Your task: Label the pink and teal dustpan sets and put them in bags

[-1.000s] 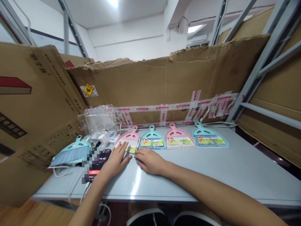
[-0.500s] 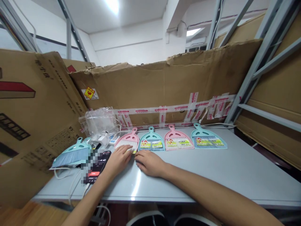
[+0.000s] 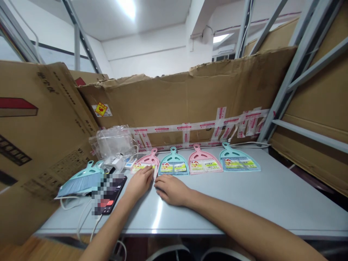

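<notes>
A small pink dustpan (image 3: 149, 157) with a hand brush lies at the left end of a row on the table. A printed label (image 3: 140, 166) runs across its bristles. My left hand (image 3: 140, 182) rests over the dustpan's lower edge, fingers outstretched on the label and hiding part of it. Beside its lower right corner is my right hand (image 3: 172, 189), low on the table, with fingers loosely bent and apart; its fingertips are partly hidden. To the right lie a teal dustpan (image 3: 173, 156), another pink dustpan (image 3: 198, 155) and a larger-looking teal dustpan (image 3: 231, 152), each with a labelled brush.
An unlabelled teal dustpan with a blue-bristled brush (image 3: 81, 183) lies at the left. Near it are a phone (image 3: 115, 197), white cables and clear plastic bags (image 3: 114, 141). A cardboard wall (image 3: 168, 101) stands behind the grey table (image 3: 231, 203); metal shelf posts rise at the right.
The label on the leftmost pink dustpan now lies across the bristles, which showed bare before. My left hand has shifted slightly; my right hand stays almost in place.
</notes>
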